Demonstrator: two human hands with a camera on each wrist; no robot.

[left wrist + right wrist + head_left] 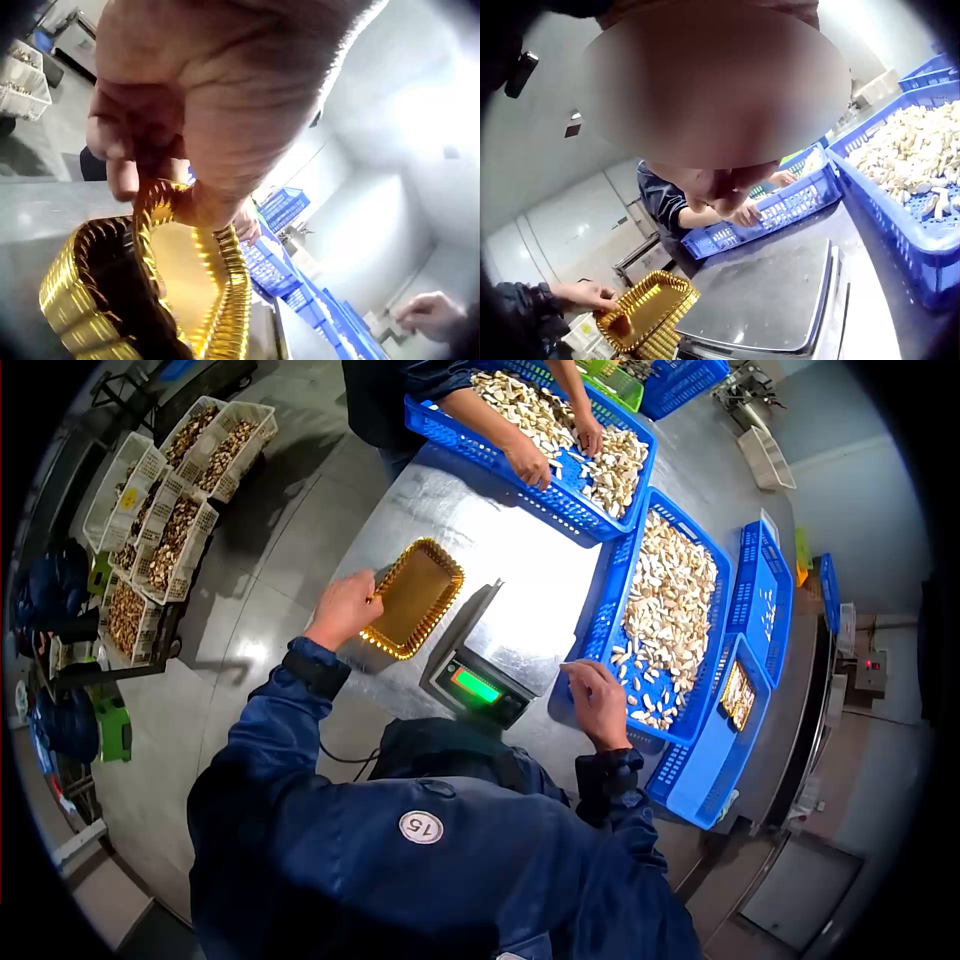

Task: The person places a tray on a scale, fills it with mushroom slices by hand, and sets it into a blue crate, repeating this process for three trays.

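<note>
My left hand [345, 610] pinches the rim of a gold, crimp-edged tray [408, 600] between thumb and fingers. In the left wrist view this tray [191, 277] tilts above a dark-walled gold tray [64, 296]; in the right wrist view ridged gold sides [660, 341] show below it. A digital scale [488, 682] with a lit green display and a bare metal pan [761, 300] sits between my hands. My right hand [598, 705] hovers loosely curled, holding nothing, between the scale and a blue crate [600, 625] of pale sliced mushrooms [670, 595].
Across the metal table [400, 510], another person's hands [530, 462] work in a second blue crate [480, 445] of slices. More blue crates stand at right, one holding a small filled tray [738, 697]. White crates [240, 425] of brownish pieces stand on a rack at left.
</note>
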